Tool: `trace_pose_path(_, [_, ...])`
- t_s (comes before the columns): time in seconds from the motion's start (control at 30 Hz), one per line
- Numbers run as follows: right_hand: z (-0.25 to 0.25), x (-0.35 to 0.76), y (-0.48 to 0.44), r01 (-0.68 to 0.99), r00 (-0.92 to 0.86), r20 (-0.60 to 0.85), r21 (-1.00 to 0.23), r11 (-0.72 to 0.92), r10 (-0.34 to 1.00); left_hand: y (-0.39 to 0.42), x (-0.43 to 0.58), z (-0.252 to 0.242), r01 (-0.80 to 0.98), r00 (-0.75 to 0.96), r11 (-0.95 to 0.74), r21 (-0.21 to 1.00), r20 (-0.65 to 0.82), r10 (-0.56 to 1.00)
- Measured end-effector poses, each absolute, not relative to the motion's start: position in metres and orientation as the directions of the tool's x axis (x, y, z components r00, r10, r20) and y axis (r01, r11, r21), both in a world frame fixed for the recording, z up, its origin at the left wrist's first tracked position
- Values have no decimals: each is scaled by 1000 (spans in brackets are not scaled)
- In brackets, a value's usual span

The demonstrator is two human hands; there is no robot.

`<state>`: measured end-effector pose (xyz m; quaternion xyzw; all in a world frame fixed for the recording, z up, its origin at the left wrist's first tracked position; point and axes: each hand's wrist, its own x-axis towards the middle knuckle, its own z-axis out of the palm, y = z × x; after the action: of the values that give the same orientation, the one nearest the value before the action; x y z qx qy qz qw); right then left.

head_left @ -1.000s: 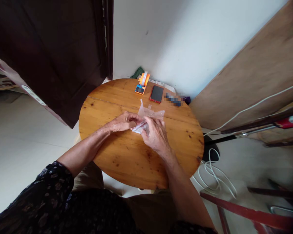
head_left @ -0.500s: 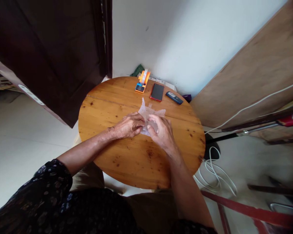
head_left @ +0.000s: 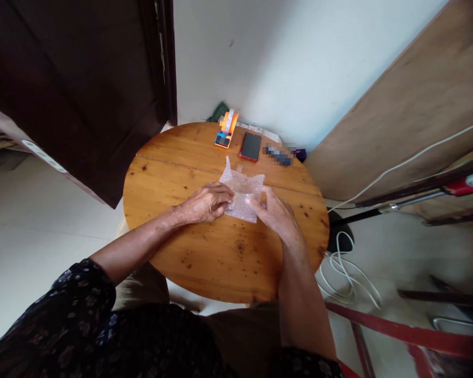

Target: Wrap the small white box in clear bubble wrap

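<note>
A crumpled sheet of clear bubble wrap (head_left: 242, 194) lies on the round wooden table (head_left: 205, 252), spread between my two hands. My left hand (head_left: 205, 202) rests on the table with its fingers curled, pinching the sheet's left edge. My right hand (head_left: 278, 212) grips the sheet's right edge between thumb and fingers. What may lie inside the wrap is hidden.
An orange tape dispenser (head_left: 225, 129), a red-edged phone (head_left: 250, 146) and a small dark blurred object (head_left: 278, 155) sit at the table's far edge by the white wall. A dark door (head_left: 74, 89) stands left, a wooden board (head_left: 410, 105) right, white cable (head_left: 345, 275) and red bars on the floor.
My hands have drawn apart, the right one moving rightward, and the bubble wrap has gone from bunched up to spread flatter on the table.
</note>
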<state>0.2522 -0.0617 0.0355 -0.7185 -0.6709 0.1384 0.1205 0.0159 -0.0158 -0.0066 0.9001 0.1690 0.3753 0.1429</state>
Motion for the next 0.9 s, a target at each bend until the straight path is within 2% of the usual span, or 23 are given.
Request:
trace_pose_path(0.27, [9,240,-52,835,24,64,-550,15,998,-16,18,-10,174,642,-884,434,630,436])
trace_pose_path(0.5, [5,234,-53,654,59,225,-745,132,973,-15,18,-7,148,649,-894,424,640,411])
trace_pose_path(0.7, [-2,222,-47,371,51,194,-915,162,980,-13,18,-8,127,654,-892,435,639,405])
trace_pose_path(0.9, [1,211,-46,170,64,94,-982,82,993,-11,18,-13,164,651,-880,446,621,436])
